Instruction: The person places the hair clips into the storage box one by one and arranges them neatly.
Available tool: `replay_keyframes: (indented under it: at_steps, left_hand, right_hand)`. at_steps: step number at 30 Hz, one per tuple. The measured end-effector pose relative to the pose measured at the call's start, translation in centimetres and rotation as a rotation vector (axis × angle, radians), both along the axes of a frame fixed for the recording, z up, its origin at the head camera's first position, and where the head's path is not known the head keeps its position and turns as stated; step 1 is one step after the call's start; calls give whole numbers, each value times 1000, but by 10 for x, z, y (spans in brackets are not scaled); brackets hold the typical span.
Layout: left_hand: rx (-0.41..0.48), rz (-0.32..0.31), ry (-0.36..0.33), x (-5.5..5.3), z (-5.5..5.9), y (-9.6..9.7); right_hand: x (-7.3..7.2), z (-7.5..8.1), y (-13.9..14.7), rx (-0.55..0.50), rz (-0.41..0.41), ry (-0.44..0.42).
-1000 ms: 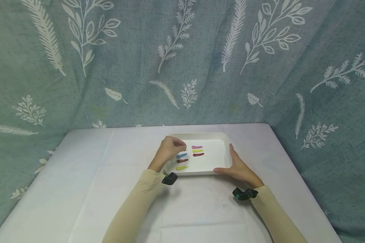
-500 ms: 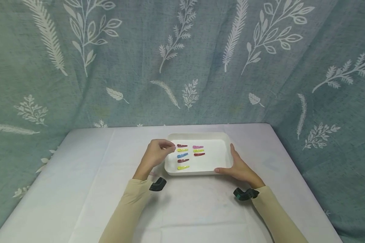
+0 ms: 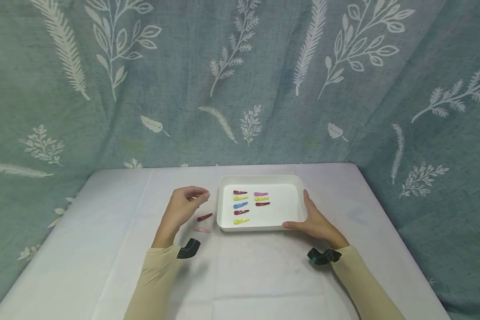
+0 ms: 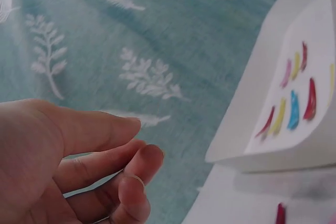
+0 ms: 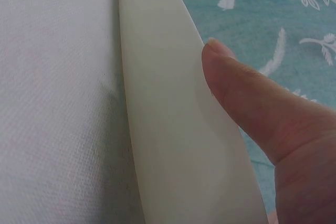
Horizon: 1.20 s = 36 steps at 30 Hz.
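Observation:
My left hand [image 3: 182,209] hovers left of the white tray [image 3: 280,215], its fingers loosely bent and nothing between them in the left wrist view. Below its fingertips on the cloth lie a dark red snap hair clip [image 3: 205,217] and a pink hair clip [image 3: 202,230]. Several hair clips lie in two columns inside the tray, among them a blue clip [image 3: 240,205], a yellow clip [image 3: 241,221] and a pink clip [image 3: 261,194]. My right hand [image 3: 316,224] holds the tray's near right corner, thumb [image 5: 226,72] on the front wall and fingers along the right side.
A white cloth [image 3: 264,275] covers the table under the tray. Behind and beside it hangs a blue-green curtain [image 3: 176,89] with white leaf prints. Each wrist carries a black camera, such as the left wrist camera [image 3: 189,249].
My left hand has moved from over the tray's left column out to the left, uncovering a dark red clip at that column's top and the two clips on the cloth. The right hand stays put.

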<state>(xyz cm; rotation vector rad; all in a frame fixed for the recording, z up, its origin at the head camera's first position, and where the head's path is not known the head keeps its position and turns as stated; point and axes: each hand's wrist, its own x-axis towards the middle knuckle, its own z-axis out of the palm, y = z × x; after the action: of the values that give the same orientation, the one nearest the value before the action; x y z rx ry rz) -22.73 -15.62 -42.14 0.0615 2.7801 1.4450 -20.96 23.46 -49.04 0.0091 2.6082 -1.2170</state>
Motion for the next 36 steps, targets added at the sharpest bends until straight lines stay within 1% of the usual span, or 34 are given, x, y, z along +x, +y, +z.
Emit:
replay_keyframes:
  at_steps: [5, 8, 11, 13, 17, 21, 26, 30, 36]
  left_hand:
    - [32, 18, 11, 2, 1, -15]
    - [51, 46, 2, 2, 0, -23]
    - [51, 73, -13, 1, -3, -30]
    - [35, 85, -21, 0, -5, -32]
    - [-26, 100, -30, -5, -12, -34]
    - [-61, 113, -52, -8, -17, -38]
    - [-102, 111, -115, -11, -24, -39]
    - [-122, 96, -160, -12, -29, -40]
    - [-160, 60, -210, -13, -38, -42]
  right_hand:
    - [2, -1, -1, 7, -2, -3]
    - [2, -1, -2, 10, 8, -2]
    - [2, -1, -2, 10, 14, 0]
    - [3, 0, -2, 5, 13, 6]
    - [2, 0, -2, -11, 9, 13]
    - [1, 0, -3, -15, 13, 4]
    - [2, 2, -1, -13, 16, 4]
    - [2, 2, -1, -10, 12, 1]
    - [2, 1, -4, -8, 7, 3]
